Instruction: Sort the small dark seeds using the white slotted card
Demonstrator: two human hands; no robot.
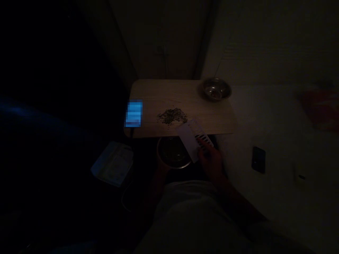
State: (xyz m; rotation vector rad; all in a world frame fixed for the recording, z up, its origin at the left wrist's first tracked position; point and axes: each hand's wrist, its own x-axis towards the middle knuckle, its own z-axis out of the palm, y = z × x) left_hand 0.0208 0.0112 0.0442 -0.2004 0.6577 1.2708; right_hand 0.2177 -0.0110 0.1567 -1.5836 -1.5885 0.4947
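In the dim light, my right hand (210, 158) grips a thin white flat piece (188, 137) with a row of dark slots along one side. Its upper end lies over the table's near edge, beside a pile of small dark seeds or grains (172, 115). Below that edge, my left hand (162, 165) holds a round metal bowl (174, 155) by its left side; most of its fingers are lost in shadow. The white piece overlaps the bowl's right rim. What lies in the bowl is too dark to make out.
The small wooden table (150, 91) carries a second metal bowl (216, 90) at its back right and a lit, blurred screen (134, 113) at its left edge. A pale box or packet (113, 164) sits lower left. A dark phone (258, 159) lies on the pale surface (243, 190) at right.
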